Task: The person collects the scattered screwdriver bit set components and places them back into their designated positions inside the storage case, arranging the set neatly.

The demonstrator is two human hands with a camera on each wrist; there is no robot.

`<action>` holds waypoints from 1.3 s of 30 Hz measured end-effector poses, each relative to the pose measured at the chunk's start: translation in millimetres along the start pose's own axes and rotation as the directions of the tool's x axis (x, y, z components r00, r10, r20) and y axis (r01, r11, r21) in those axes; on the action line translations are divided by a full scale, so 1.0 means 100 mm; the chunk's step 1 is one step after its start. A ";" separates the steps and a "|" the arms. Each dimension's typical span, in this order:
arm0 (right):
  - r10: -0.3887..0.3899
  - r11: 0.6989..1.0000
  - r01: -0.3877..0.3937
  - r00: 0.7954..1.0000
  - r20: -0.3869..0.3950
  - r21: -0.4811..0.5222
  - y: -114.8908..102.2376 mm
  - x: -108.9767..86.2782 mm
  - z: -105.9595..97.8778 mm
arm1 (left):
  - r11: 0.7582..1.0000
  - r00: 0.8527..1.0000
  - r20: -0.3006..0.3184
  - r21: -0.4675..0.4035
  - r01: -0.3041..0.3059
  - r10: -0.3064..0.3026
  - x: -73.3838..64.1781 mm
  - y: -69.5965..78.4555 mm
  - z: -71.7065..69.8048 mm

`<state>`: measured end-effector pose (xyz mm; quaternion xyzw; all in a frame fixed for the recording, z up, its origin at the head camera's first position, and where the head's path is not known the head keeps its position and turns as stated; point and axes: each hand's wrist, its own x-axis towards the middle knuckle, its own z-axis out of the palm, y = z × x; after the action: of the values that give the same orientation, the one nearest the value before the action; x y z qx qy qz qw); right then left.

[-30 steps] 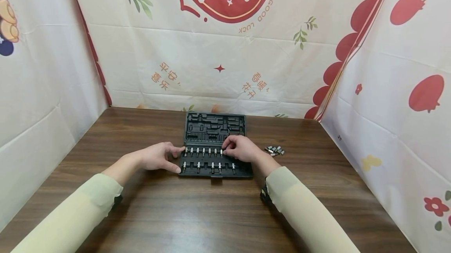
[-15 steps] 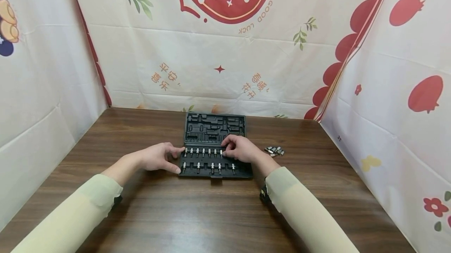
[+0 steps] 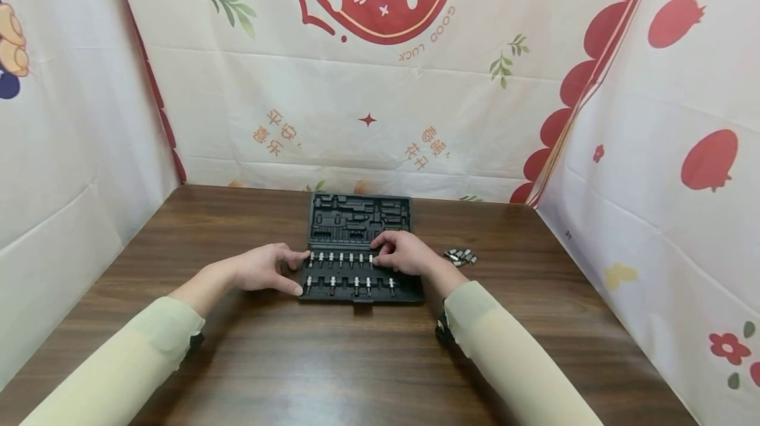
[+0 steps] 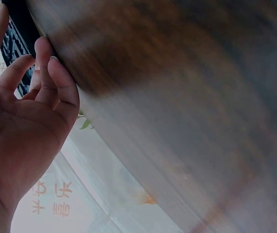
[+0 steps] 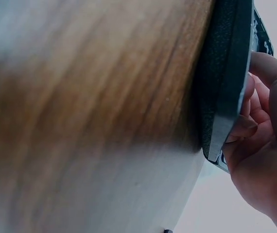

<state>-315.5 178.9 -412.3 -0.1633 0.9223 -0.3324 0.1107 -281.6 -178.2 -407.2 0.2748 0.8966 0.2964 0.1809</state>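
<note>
A black socket case (image 3: 386,291) lies unfolded on the table, its moulded lid (image 3: 359,207) tipped back. Two rows of silver bit sockets (image 3: 351,260) stand in the lower half. My left hand (image 3: 264,269) rests against the case's left edge, thumb at the front corner and index finger near the hinge; the other fingers (image 4: 63,85) are loosely bent beside the edge. Over the right part of the back row, my right hand (image 3: 406,256) pinches a bit socket (image 3: 371,259) between thumb and index finger, at the row's right end. The fingers partly cover that socket.
A small pile of loose silver sockets (image 3: 460,256) lies on the wooden table (image 3: 332,373) to the right of the case. Printed cloth (image 3: 368,90) hangs behind the table and on both sides.
The head view has tilted slightly, so everything shows a little lower and further left. Both hands keep their places on the case.
</note>
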 end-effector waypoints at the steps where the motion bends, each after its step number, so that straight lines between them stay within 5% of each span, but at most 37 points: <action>1: 0.002 1.000 -0.002 1.000 -0.002 -0.001 0.00 0.00 0.00 | 1.000 1.000 -0.002 0.004 0.000 0.000 0.01 0.00 0.00; 39: 0.001 0.999 0.000 1.000 -0.009 0.032 0.01 0.01 0.00 | 1.000 1.000 -0.012 0.011 -0.008 0.008 0.01 -0.01 0.00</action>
<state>-316.6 179.8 -413.1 -0.1598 0.9173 -0.3480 0.1092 -282.6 -177.9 -407.9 0.2776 0.8982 0.2939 0.1728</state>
